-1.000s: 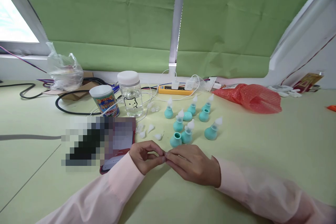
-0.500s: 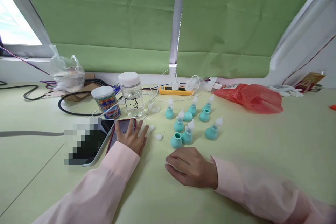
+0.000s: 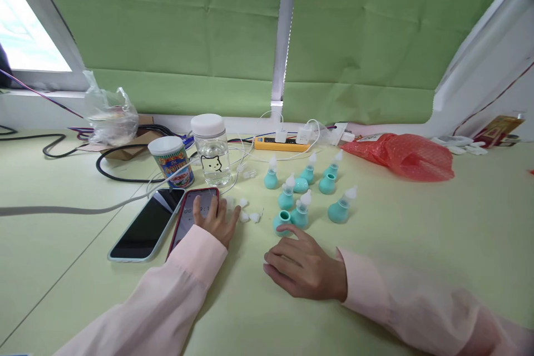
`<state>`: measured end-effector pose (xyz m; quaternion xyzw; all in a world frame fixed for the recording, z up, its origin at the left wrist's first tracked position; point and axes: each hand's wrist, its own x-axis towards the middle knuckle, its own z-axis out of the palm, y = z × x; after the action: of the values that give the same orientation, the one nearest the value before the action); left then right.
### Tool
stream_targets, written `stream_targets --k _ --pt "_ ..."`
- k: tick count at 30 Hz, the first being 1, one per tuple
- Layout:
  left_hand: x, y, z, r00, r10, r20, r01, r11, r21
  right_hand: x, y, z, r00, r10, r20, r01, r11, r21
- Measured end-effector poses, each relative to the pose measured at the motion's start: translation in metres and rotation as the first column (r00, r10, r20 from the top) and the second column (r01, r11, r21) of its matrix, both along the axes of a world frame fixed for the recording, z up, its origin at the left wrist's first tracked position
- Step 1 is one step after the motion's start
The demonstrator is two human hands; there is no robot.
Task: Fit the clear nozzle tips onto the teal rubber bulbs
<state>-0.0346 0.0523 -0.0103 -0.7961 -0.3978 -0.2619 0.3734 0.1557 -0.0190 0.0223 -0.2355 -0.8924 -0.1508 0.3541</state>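
My left hand (image 3: 216, 221) lies on the lit screen of a red-cased phone (image 3: 189, 217), fingers stretched out flat. A second phone (image 3: 146, 223) with a dark screen and pale blue case lies just left of it. My right hand (image 3: 302, 267) rests on the table with its fingers curled under and the index finger pointing towards an open teal bulb (image 3: 282, 221); a small white bit shows at its fingertips. Several teal bulbs with white tips (image 3: 302, 212) stand behind. Small white tips (image 3: 249, 216) lie loose between my hands.
A clear jar with a white lid (image 3: 212, 150) and a printed cup (image 3: 173, 161) stand behind the phones. Black and white cables (image 3: 120, 178) cross the left. A yellow power strip (image 3: 281, 144), a red plastic bag (image 3: 403, 156) and a clear bag (image 3: 109, 117) lie at the back.
My hands were pinched together in front of me. The left one reached over to the red-cased phone and now lies on its screen. The right one dropped to the table.
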Motion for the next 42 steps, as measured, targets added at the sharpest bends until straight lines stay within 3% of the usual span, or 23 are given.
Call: stream_targets --k 5,14,24,29,35,42 --pt "0.008 -0.005 -0.001 0.997 -0.077 0.033 0.078 0.996 -0.043 -0.001 -0.001 0.002 1.0 0.01 0.018 -0.01 1.0 0.014" --pt "0.014 -0.008 -0.013 0.997 -0.07 -0.037 0.065 0.991 -0.119 -0.001 -0.002 0.002 1.0 0.014 0.028 -0.014 1.0 0.022" --pt "0.021 -0.021 -0.009 0.996 -0.092 -0.024 0.089 0.99 -0.106 -0.002 0.001 -0.003 0.999 0.011 0.038 -0.012 0.999 0.03" --pt "0.024 -0.027 -0.01 0.996 -0.086 0.0 0.086 0.994 -0.069 -0.001 0.002 -0.007 0.998 0.016 0.068 -0.014 1.0 -0.028" --pt "0.021 -0.033 0.002 0.995 -0.092 -0.038 0.086 0.986 -0.14 -0.001 0.001 -0.012 1.0 0.008 0.031 -0.005 0.995 -0.102" --pt "0.02 -0.033 0.002 0.998 -0.031 -0.058 0.021 0.985 -0.173 -0.004 0.0 -0.015 0.999 0.011 -0.035 -0.021 0.959 -0.284"
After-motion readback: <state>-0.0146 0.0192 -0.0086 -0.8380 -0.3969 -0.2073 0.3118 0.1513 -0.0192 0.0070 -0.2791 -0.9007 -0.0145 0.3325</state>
